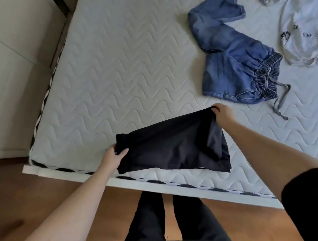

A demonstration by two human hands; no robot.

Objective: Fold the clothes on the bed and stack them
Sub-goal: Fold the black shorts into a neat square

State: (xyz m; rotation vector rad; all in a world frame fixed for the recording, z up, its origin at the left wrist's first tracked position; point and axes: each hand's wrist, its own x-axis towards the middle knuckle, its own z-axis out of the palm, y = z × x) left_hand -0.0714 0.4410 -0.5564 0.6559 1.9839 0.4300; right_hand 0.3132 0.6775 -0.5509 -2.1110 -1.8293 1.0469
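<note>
At the bed's near edge we see the black garment stretched left–right — left hand and right hand each gripping an end.

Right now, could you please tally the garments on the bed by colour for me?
Black: 1, the black garment, gripped by the left hand and right hand
Blue: 1, the denim trousers
White: 1, the printed white top
Grey: 1, a grey scrap at the top edge, mostly out of view
Total: 4

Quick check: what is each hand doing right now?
Left hand: grips the black garment at its left end.
Right hand: pinches its far corner.
</note>
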